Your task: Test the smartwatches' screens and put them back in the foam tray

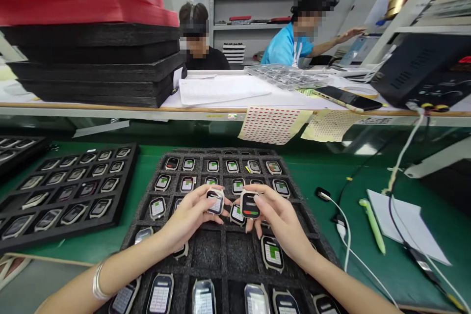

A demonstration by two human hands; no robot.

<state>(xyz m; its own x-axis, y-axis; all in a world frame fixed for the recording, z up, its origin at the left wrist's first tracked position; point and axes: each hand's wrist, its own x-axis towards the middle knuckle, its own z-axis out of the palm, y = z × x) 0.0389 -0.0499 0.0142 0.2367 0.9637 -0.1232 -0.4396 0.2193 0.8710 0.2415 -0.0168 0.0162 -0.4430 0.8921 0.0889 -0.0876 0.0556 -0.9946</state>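
Observation:
My left hand (187,218) pinches a small watch body with a lit white screen (215,201) above a black foam tray (228,255). My right hand (281,218) grips another watch body with a dark screen showing red and green bars (250,204). Both hands hover over the tray's middle rows, close together. The tray holds several watch bodies in its cells, many with lit screens. Some cells just below my hands are bare.
A second foam tray of watch bodies (69,191) lies left on the green mat. A green pen (373,225), white cable (342,225) and paper (405,221) lie right. Stacked black trays (95,66) sit on the raised shelf. Two people sit beyond.

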